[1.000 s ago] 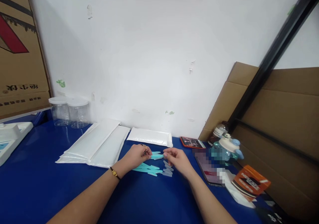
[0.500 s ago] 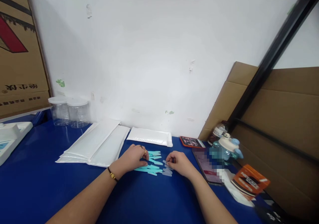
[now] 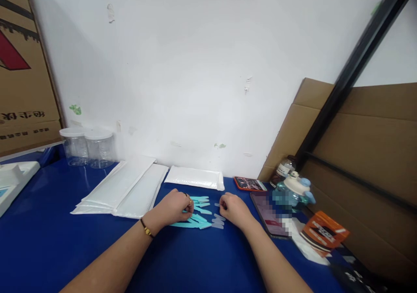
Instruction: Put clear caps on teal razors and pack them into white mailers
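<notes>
Several slim turquoise pieces lie side by side on the blue table, their left ends partly under my left hand. That hand is closed, with its fingertips at the turquoise pieces. At their right ends lie several small translucent caps. My right hand is pinched closed at a small translucent piece, whose end pokes out left of the fingertips. The rest of that piece is hidden by the fingers.
White padded envelopes lie at left, another white packet behind. Clear jars stand by the wall. At right are two phones, a bottle, a teal jug and an orange pouch.
My right hand has moved slightly up and away from the lower caps. My left hand has shifted a little, and the lower turquoise pieces lie at changed angles. The view has shifted slightly.
</notes>
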`<action>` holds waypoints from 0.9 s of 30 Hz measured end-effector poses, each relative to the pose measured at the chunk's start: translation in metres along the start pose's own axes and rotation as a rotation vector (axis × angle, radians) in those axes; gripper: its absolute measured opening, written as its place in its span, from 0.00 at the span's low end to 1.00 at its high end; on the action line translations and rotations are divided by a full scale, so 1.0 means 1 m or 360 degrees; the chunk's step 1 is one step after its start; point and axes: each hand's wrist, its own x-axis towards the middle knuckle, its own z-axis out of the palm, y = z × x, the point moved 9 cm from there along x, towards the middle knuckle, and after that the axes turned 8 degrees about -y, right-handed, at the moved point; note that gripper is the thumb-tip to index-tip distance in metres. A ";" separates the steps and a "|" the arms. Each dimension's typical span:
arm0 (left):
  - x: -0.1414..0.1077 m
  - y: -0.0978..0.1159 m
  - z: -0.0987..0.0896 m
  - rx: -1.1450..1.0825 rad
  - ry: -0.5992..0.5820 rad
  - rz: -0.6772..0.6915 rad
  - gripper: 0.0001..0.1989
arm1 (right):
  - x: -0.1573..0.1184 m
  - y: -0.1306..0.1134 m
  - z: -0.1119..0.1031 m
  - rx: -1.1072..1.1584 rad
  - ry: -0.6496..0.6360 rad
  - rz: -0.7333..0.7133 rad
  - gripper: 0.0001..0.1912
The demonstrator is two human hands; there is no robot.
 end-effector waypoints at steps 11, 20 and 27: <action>0.005 0.002 -0.001 0.0246 0.0080 0.0026 0.09 | -0.007 0.009 -0.019 0.0796 0.0148 -0.0068 0.05; -0.002 -0.002 -0.011 0.0005 0.0228 0.0054 0.10 | -0.008 -0.006 -0.017 0.0990 0.0066 -0.0151 0.12; -0.002 0.002 -0.013 -0.0012 0.0216 0.0064 0.11 | -0.007 -0.009 -0.012 0.1074 0.0052 -0.0133 0.13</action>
